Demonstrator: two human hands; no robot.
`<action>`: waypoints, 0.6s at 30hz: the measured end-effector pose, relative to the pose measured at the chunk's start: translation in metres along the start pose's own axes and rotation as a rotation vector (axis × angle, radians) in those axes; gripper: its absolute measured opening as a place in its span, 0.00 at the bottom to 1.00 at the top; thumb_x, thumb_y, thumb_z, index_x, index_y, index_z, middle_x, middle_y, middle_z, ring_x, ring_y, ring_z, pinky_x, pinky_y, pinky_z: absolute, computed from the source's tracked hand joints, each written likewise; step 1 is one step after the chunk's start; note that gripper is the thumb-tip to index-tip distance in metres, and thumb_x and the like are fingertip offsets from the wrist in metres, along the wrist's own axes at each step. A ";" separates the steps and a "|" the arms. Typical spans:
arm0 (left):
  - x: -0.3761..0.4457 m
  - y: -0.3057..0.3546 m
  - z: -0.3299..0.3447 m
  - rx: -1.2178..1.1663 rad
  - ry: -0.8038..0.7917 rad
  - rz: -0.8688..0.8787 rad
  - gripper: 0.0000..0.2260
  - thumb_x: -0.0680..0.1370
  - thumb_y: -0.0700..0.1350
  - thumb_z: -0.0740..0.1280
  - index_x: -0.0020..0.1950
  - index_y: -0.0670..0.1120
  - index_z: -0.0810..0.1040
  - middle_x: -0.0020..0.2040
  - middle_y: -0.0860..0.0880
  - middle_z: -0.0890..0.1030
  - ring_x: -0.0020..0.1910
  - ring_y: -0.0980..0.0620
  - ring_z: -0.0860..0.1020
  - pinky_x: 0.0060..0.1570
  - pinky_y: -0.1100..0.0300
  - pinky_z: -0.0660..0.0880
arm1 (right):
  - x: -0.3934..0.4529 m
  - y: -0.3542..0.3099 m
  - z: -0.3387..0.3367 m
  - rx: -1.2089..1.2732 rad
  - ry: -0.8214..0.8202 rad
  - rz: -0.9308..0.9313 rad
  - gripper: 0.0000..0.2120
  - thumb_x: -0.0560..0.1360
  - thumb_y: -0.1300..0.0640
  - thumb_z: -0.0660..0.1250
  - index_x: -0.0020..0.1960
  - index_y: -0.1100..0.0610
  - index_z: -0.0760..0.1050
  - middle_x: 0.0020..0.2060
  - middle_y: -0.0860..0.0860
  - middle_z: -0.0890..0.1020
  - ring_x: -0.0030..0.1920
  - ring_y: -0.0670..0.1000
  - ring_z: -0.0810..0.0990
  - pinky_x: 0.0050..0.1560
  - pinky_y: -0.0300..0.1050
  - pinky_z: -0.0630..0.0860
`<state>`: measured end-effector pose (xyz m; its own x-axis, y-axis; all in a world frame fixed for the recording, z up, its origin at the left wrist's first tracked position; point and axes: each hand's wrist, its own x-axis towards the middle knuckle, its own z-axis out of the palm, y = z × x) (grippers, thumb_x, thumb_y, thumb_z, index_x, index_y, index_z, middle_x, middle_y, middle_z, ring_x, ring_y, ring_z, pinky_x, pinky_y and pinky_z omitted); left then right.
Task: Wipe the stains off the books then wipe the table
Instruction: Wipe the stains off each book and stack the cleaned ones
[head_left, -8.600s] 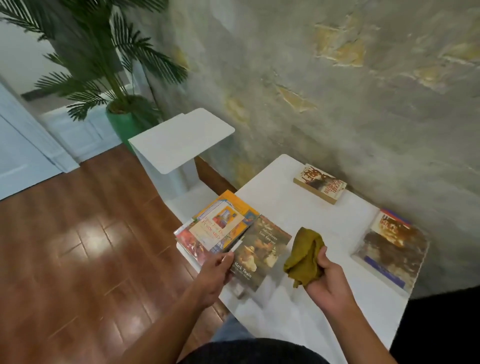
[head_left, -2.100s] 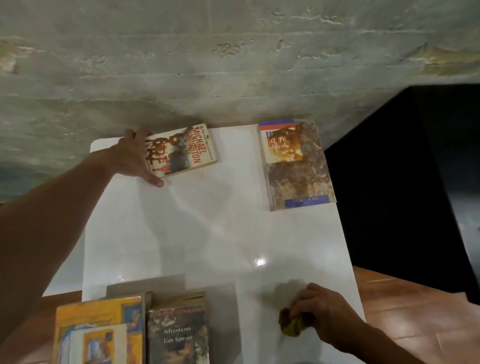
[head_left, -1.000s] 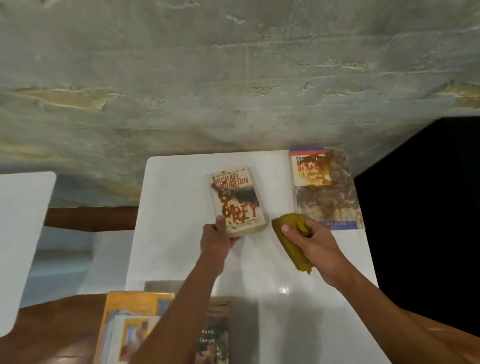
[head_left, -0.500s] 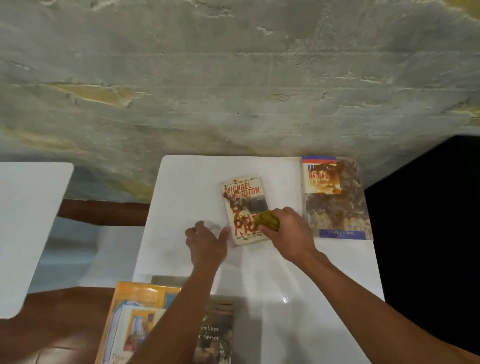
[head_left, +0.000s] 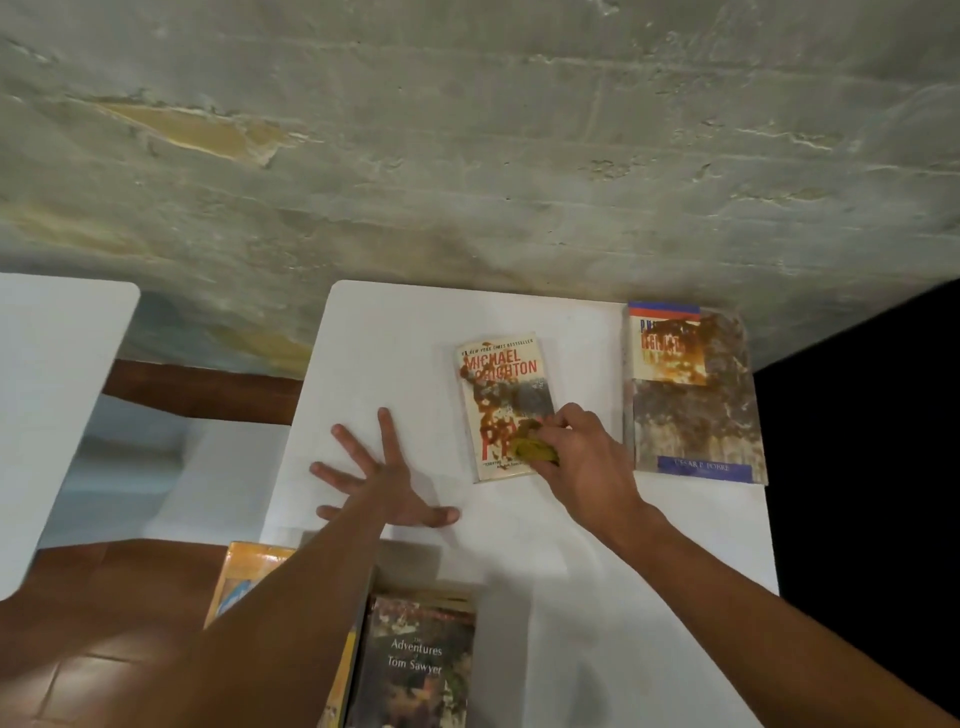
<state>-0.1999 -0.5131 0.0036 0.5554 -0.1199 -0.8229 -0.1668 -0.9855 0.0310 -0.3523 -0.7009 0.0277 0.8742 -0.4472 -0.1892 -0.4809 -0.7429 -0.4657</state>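
A stained paperback (head_left: 498, 387) with red lettering lies in the middle of the white table (head_left: 571, 545). My right hand (head_left: 582, 457) grips a bunched mustard-yellow cloth (head_left: 535, 449) and presses it on the lower right part of that cover. My left hand (head_left: 387, 483) lies flat on the table with fingers spread, to the left of the book and apart from it. A larger book (head_left: 696, 395), heavily smeared with brown stains, lies at the table's far right.
A dark Tom Sawyer book (head_left: 421, 665) and a yellow book (head_left: 249, 577) under my left forearm sit at the near edge. A rough grey wall runs behind the table. A second white table (head_left: 47, 395) stands to the left across a gap. Darkness borders the right side.
My left hand has let go of the paperback and spread flat on the table to its left. My right hand has brought the cloth onto the cover and keeps it on the lower part.
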 end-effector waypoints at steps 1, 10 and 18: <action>0.001 0.000 -0.001 0.002 -0.003 -0.004 0.74 0.57 0.70 0.79 0.63 0.59 0.11 0.64 0.42 0.12 0.71 0.27 0.24 0.72 0.26 0.45 | -0.001 0.003 0.002 -0.013 -0.008 -0.021 0.16 0.76 0.46 0.70 0.60 0.51 0.81 0.52 0.49 0.76 0.52 0.51 0.75 0.43 0.47 0.79; -0.007 -0.004 -0.007 -0.121 0.000 0.034 0.76 0.44 0.74 0.75 0.66 0.66 0.16 0.65 0.49 0.11 0.71 0.32 0.22 0.69 0.24 0.42 | 0.005 0.001 -0.001 -0.005 -0.014 -0.029 0.15 0.76 0.45 0.69 0.59 0.51 0.82 0.50 0.49 0.76 0.49 0.51 0.76 0.39 0.46 0.75; -0.007 -0.007 -0.003 -0.183 0.012 0.049 0.75 0.49 0.70 0.81 0.67 0.67 0.17 0.64 0.51 0.11 0.70 0.34 0.20 0.69 0.24 0.39 | 0.014 -0.007 0.007 -0.052 0.092 0.007 0.13 0.75 0.45 0.71 0.52 0.54 0.83 0.47 0.48 0.78 0.46 0.51 0.77 0.35 0.46 0.77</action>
<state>-0.2003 -0.5061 0.0106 0.5599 -0.1689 -0.8111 -0.0433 -0.9836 0.1749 -0.3364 -0.6980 0.0222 0.8620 -0.4944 -0.1115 -0.4919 -0.7632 -0.4189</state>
